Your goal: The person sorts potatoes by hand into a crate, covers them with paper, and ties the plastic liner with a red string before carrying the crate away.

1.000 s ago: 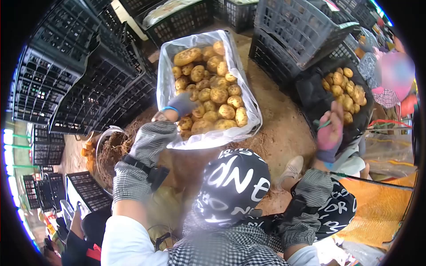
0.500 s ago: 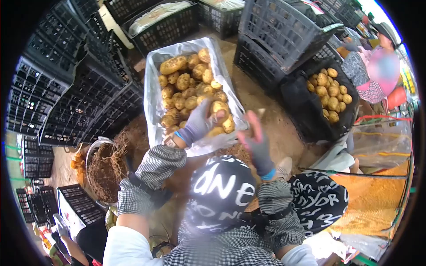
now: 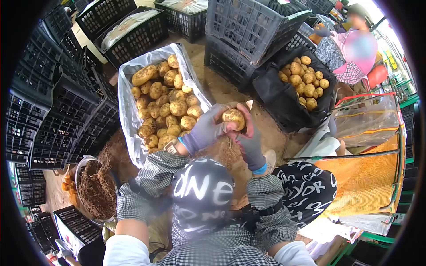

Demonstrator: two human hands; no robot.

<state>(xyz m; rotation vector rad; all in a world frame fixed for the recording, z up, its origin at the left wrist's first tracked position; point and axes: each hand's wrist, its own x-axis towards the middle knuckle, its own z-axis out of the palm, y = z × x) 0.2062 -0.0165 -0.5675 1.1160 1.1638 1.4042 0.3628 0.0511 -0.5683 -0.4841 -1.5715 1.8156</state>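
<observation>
Apart half a second ago, the left hand (image 3: 202, 133) and right hand (image 3: 250, 144) now meet, pinching one potato (image 3: 233, 119) toward half past three from the plastic-lined crate (image 3: 125, 106).

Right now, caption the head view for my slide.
Gloved left hand and right hand hold one potato near a plastic-lined crate filled with more potatoes.

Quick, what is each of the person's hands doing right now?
Left hand: closed on one side of a potato.
Right hand: closed on the other side of that potato.
</observation>
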